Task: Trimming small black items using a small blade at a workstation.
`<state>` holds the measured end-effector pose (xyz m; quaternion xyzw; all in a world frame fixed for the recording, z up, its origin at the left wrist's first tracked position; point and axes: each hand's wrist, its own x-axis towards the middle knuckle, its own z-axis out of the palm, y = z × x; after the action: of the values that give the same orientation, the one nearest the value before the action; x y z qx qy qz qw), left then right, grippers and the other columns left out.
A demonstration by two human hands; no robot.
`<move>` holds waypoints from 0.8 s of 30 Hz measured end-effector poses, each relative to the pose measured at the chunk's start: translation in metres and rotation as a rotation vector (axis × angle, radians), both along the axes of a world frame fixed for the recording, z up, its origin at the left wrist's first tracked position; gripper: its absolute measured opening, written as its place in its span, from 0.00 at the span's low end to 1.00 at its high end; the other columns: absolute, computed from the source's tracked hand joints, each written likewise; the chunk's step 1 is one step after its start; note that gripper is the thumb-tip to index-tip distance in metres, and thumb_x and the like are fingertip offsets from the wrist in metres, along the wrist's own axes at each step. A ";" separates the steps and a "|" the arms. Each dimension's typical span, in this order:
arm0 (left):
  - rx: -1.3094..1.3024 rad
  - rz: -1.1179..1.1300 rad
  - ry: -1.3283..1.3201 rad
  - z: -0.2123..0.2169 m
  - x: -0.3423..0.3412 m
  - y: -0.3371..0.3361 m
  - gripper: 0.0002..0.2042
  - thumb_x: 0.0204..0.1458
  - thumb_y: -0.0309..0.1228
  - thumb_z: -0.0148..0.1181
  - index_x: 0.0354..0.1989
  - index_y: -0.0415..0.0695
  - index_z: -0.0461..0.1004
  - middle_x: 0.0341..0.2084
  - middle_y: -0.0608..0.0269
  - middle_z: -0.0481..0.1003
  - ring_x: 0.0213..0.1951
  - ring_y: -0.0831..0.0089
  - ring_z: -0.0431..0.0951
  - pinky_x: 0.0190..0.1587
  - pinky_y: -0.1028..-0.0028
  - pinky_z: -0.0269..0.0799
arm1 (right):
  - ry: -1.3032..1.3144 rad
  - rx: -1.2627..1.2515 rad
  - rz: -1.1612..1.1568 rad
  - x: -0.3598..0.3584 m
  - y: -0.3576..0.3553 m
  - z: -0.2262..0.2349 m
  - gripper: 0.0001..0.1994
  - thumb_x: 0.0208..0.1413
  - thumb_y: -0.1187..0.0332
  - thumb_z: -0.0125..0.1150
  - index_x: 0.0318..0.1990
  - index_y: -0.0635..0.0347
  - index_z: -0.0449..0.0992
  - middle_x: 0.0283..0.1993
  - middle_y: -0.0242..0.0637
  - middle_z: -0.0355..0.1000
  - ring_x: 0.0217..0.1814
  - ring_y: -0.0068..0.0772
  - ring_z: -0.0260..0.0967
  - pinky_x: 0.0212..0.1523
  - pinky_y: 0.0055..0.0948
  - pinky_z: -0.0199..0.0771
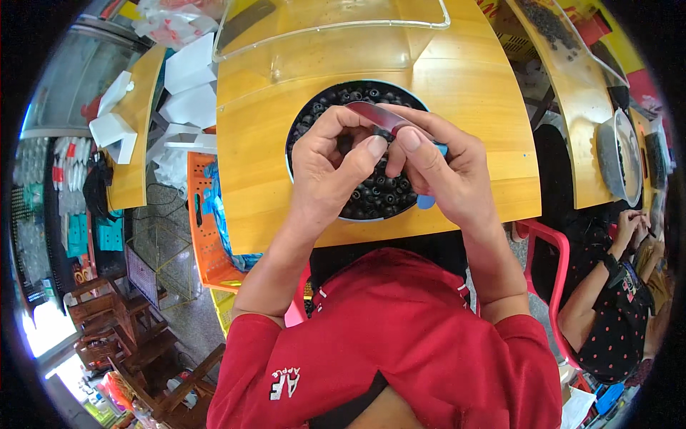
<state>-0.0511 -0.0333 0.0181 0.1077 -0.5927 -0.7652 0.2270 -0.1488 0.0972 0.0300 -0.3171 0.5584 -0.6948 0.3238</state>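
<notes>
My left hand (329, 157) is closed above a round bowl, thumb and fingers pinching a small dark round piece (384, 134) that is mostly hidden. My right hand (454, 164) grips a small knife (381, 116); its blade points up and left across my fingertips, and bits of its blue handle show beside the palm. Both thumbs nearly meet at the piece. Below them, the bowl (288, 146) is full of small, black, round pieces (379, 194), many with a paler ring on top. Their exact kind cannot be made out.
The bowl stands near the front edge of a wooden table (254, 157). Behind it is a clear plastic bin (332, 30). An orange crate (207, 247) stands left of the table, white boxes (189, 68) beyond it. At right, another person (607, 307) sits at a second table (582, 118).
</notes>
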 end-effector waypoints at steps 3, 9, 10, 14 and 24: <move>-0.053 0.017 -0.012 0.001 0.000 -0.001 0.07 0.52 0.24 0.57 0.38 0.40 0.72 0.24 0.76 0.66 0.28 0.89 0.61 0.30 0.86 0.58 | -0.021 -0.004 0.007 0.000 0.000 0.002 0.16 0.63 0.67 0.48 0.55 0.64 0.70 0.22 0.29 0.68 0.17 0.08 0.51 0.17 0.12 0.51; -0.183 0.054 -0.030 0.001 -0.001 -0.004 0.07 0.51 0.22 0.57 0.38 0.41 0.73 0.22 0.78 0.64 0.26 0.90 0.60 0.27 0.87 0.56 | 0.067 0.023 -0.002 -0.003 -0.001 0.002 0.15 0.62 0.66 0.51 0.53 0.61 0.72 0.20 0.28 0.67 0.16 0.07 0.51 0.17 0.12 0.49; -0.196 0.048 -0.031 0.000 -0.001 -0.005 0.07 0.50 0.21 0.57 0.38 0.41 0.73 0.22 0.78 0.64 0.25 0.90 0.59 0.27 0.87 0.56 | 0.066 0.025 -0.004 -0.004 -0.001 0.002 0.15 0.62 0.66 0.51 0.53 0.61 0.72 0.20 0.28 0.67 0.16 0.07 0.51 0.17 0.12 0.49; -0.236 0.043 -0.044 0.002 0.001 -0.006 0.08 0.50 0.21 0.59 0.38 0.41 0.73 0.22 0.78 0.64 0.26 0.90 0.59 0.27 0.87 0.56 | 0.049 0.063 0.036 -0.008 0.001 0.004 0.15 0.62 0.65 0.52 0.52 0.61 0.73 0.19 0.28 0.68 0.16 0.08 0.51 0.16 0.12 0.48; -0.064 -0.056 -0.036 -0.008 0.002 -0.011 0.07 0.50 0.22 0.60 0.38 0.40 0.73 0.23 0.77 0.64 0.25 0.90 0.60 0.27 0.87 0.56 | -0.100 0.050 0.066 -0.013 -0.001 0.001 0.12 0.61 0.65 0.53 0.46 0.64 0.75 0.20 0.31 0.69 0.15 0.09 0.50 0.15 0.13 0.47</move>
<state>-0.0489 -0.0446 0.0100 0.0975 -0.6238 -0.7497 0.1981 -0.1622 0.0966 0.0314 -0.2919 0.5480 -0.6844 0.3821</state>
